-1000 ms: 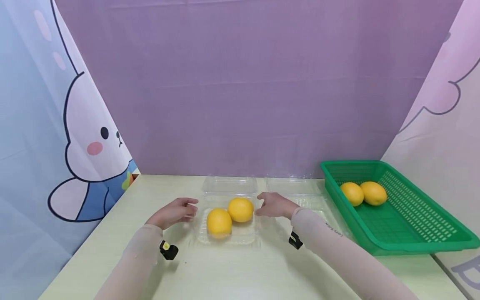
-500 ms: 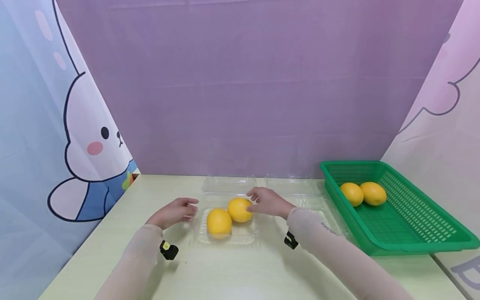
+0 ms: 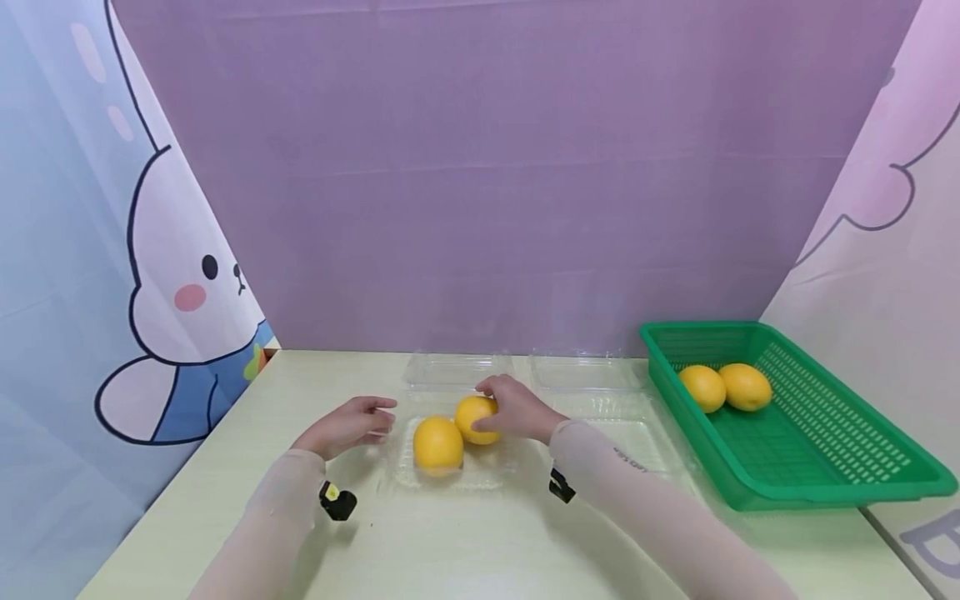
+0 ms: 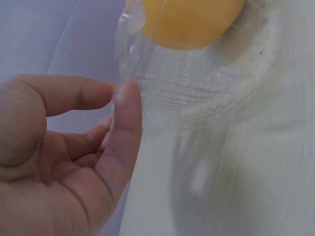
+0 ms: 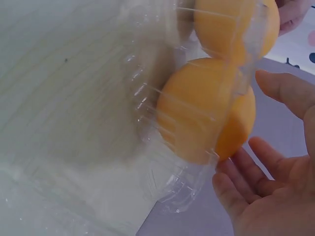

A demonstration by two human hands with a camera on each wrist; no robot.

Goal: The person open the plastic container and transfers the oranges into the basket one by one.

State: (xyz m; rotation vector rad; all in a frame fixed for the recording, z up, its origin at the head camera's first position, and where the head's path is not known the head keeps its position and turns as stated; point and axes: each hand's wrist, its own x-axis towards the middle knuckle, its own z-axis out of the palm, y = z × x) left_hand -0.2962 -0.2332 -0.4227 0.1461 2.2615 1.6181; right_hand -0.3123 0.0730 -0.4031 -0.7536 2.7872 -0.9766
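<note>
Two oranges sit side by side in a clear plastic clamshell box, its lid folded back. My right hand has its thumb and fingers spread around the farther orange; in the right wrist view the thumb stands apart from the peel and the fingers are at its far side. The nearer orange lies to the left. My left hand stays at the box's left side, fingers loosely bent, with thumb and fingertips right at the clear rim in the left wrist view.
A second clear clamshell box lies open on the right, partly behind my right arm. Beyond it stands a green basket with two oranges in it. A purple cloth rises behind the pale table.
My right hand has moved left from beside the farther orange until its thumb and fingers overlap it. My left hand and the nearer orange have kept their places.
</note>
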